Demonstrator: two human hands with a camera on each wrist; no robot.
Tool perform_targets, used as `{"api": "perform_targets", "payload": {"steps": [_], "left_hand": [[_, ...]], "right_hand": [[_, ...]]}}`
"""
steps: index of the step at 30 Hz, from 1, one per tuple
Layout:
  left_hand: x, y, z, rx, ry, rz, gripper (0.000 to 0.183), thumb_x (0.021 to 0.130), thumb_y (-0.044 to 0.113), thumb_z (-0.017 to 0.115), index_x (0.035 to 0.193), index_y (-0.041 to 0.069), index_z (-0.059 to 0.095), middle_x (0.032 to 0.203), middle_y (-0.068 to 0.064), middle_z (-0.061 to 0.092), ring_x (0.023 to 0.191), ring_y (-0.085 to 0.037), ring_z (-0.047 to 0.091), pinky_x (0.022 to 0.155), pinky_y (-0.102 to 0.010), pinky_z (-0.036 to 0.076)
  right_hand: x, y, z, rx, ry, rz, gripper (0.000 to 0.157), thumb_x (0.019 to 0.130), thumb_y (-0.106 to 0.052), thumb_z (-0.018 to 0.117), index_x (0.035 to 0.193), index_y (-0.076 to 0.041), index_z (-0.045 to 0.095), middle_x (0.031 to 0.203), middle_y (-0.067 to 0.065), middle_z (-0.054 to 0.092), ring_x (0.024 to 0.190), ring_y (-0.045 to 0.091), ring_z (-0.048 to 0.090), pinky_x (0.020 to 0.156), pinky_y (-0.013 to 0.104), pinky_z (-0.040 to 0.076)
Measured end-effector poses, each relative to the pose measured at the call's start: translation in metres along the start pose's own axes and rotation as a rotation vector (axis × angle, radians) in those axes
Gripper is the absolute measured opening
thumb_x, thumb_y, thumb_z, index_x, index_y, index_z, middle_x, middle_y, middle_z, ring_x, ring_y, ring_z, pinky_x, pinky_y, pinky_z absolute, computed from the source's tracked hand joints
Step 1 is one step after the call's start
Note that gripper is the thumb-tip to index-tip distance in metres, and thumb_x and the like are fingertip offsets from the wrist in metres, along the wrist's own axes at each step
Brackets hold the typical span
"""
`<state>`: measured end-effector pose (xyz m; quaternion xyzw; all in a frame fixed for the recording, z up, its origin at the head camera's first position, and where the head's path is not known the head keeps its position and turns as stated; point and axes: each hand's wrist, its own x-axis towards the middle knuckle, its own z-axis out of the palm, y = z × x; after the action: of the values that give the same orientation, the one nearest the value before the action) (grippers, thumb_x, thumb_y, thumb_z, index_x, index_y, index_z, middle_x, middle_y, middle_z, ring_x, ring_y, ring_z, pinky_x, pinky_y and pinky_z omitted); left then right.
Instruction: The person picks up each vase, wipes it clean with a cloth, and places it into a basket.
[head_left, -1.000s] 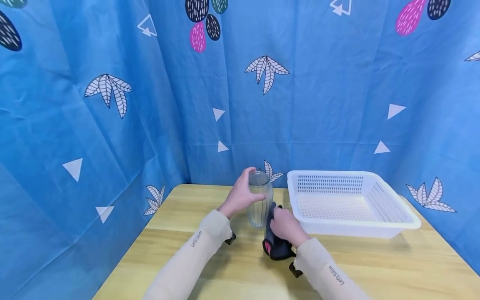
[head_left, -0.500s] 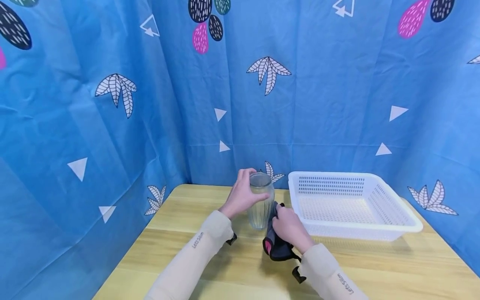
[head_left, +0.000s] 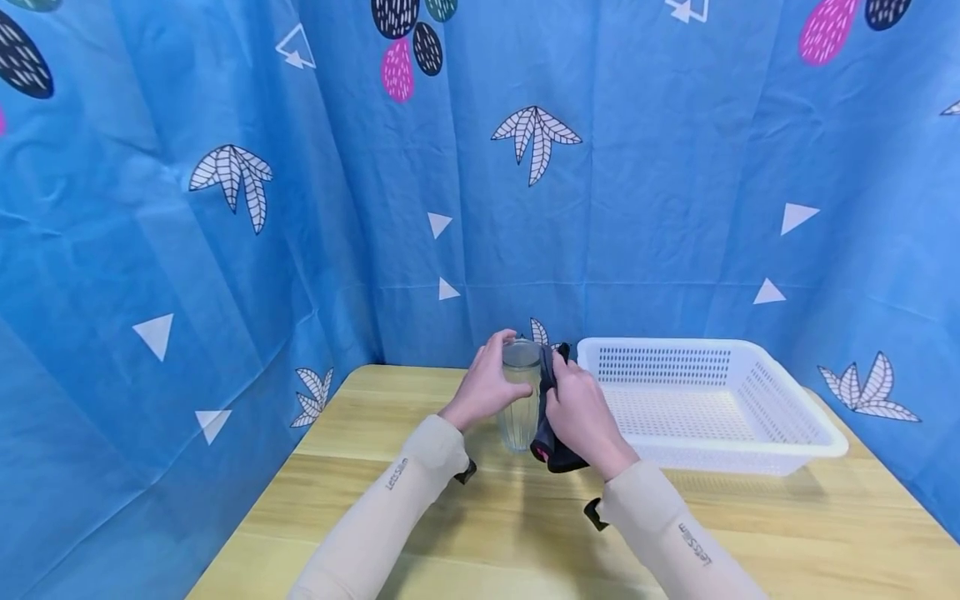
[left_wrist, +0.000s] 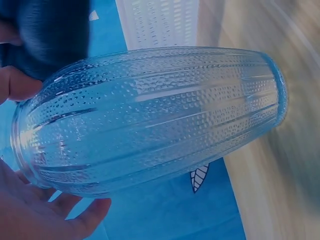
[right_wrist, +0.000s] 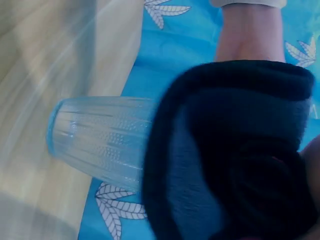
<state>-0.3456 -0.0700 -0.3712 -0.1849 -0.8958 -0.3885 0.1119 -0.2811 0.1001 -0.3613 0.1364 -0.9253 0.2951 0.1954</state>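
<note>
My left hand (head_left: 486, 385) grips a clear ribbed glass vase (head_left: 517, 427) near its rim, with the thumb on one side and the fingers on the other. In the left wrist view the dimpled vase (left_wrist: 165, 120) lies across the picture, its base toward the table. On the vase's right side, my right hand (head_left: 583, 412) grips a dark grey cloth item (head_left: 564, 458) with black edging and a bit of pink inside. This cloth item (right_wrist: 182, 165) is large and blurred in the right wrist view, where it overlaps the vase's upper part.
A white perforated plastic basket (head_left: 720, 454) stands on the right of the wooden table (head_left: 480, 542). Behind the table hangs a blue patterned curtain (head_left: 660, 208), which also runs along the left side.
My right hand has raised the dark cloth item from beside the vase's lower part to near its rim. The left hand keeps its grip on the vase, nearly unmoved.
</note>
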Motion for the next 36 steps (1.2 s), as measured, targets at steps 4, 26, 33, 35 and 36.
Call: {"api": "perform_targets", "payload": {"steps": [4, 26, 33, 35, 36], "left_hand": [[0.000, 0.003, -0.001, 0.010, -0.010, 0.005, 0.089, 0.080, 0.026, 0.080, 0.154, 0.027, 0.030, 0.154, 0.000, 0.042, 0.139, -0.024, 0.041, 0.104, -0.048, 0.046], [-0.005, -0.003, 0.006, 0.003, 0.068, 0.028, 0.085, 0.084, 0.047, 0.079, 0.148, 0.019, 0.032, 0.149, -0.004, 0.035, 0.136, -0.022, 0.042, 0.110, -0.045, 0.041], [-0.003, 0.001, 0.003, 0.016, 0.062, 0.015, 0.082, 0.084, 0.032, 0.078, 0.151, 0.024, 0.032, 0.152, 0.001, 0.040, 0.135, -0.022, 0.039, 0.106, -0.046, 0.043], [-0.003, 0.001, 0.004, 0.010, 0.047, 0.004, 0.082, 0.084, 0.029, 0.077, 0.152, 0.025, 0.031, 0.153, 0.001, 0.040, 0.135, -0.022, 0.039, 0.105, -0.046, 0.044], [-0.003, 0.001, 0.004, 0.005, 0.040, -0.001, 0.082, 0.084, 0.028, 0.076, 0.152, 0.026, 0.031, 0.154, 0.001, 0.040, 0.135, -0.022, 0.039, 0.104, -0.046, 0.044]], "right_hand": [[0.001, 0.006, 0.012, -0.069, -0.097, 0.057, 0.058, 0.098, -0.007, 0.053, 0.148, 0.015, 0.035, 0.130, 0.040, 0.056, 0.118, 0.046, 0.060, 0.097, 0.054, 0.051], [-0.014, 0.025, 0.030, 0.082, -0.322, 0.199, 0.035, 0.096, -0.007, 0.052, 0.126, 0.008, 0.062, 0.123, 0.029, 0.064, 0.079, 0.027, 0.061, 0.068, 0.039, 0.050], [-0.003, 0.004, -0.002, 0.112, -0.155, 0.138, 0.051, 0.098, -0.010, 0.050, 0.147, 0.002, 0.047, 0.138, 0.027, 0.058, 0.063, 0.023, 0.053, 0.057, 0.033, 0.043], [-0.001, -0.001, -0.006, 0.096, -0.089, 0.093, 0.051, 0.097, -0.009, 0.051, 0.147, 0.000, 0.049, 0.133, 0.026, 0.062, 0.072, 0.026, 0.059, 0.063, 0.036, 0.046], [0.000, -0.003, -0.007, 0.090, -0.058, 0.074, 0.051, 0.097, -0.009, 0.051, 0.147, 0.000, 0.049, 0.132, 0.025, 0.063, 0.080, 0.029, 0.063, 0.068, 0.039, 0.049]]}}
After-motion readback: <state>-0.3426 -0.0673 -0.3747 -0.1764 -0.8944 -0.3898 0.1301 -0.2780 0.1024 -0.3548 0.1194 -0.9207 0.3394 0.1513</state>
